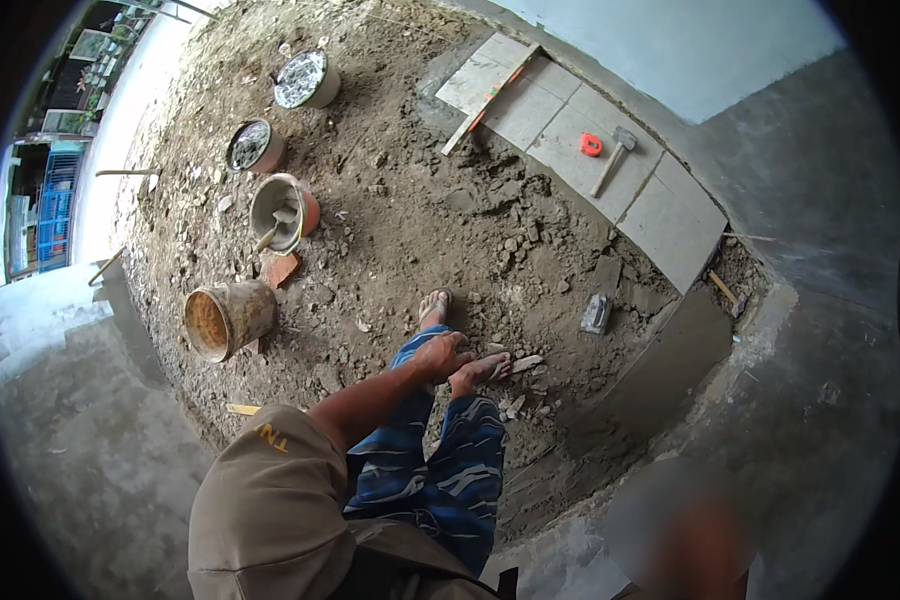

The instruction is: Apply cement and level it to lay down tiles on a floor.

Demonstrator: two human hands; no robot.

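Note:
My left hand (442, 357) hangs over my lower legs, above the soil, its fingers loosely bent with a gap between them. I see nothing in it. At the lower right, a smeared skin-coloured shape (708, 548) seems to be part of my right arm or hand; its fingers cannot be made out. Right of my feet, a small grey block-like object (597, 313) rests on the dirt beside a smoothed strip of wet mortar (660, 365). Farther off, a mallet (618, 155) and a red tape measure (590, 145) lie on the grey floor tiles (560, 122).
A long straightedge (495, 95) crosses the far tiles. On the left stand a tipped muddy bucket (260, 308), a bucket holding a trowel (306, 212), and two filled buckets (260, 147). A brick piece (282, 268) lies nearby. Rubble covers the ground; walls border both sides.

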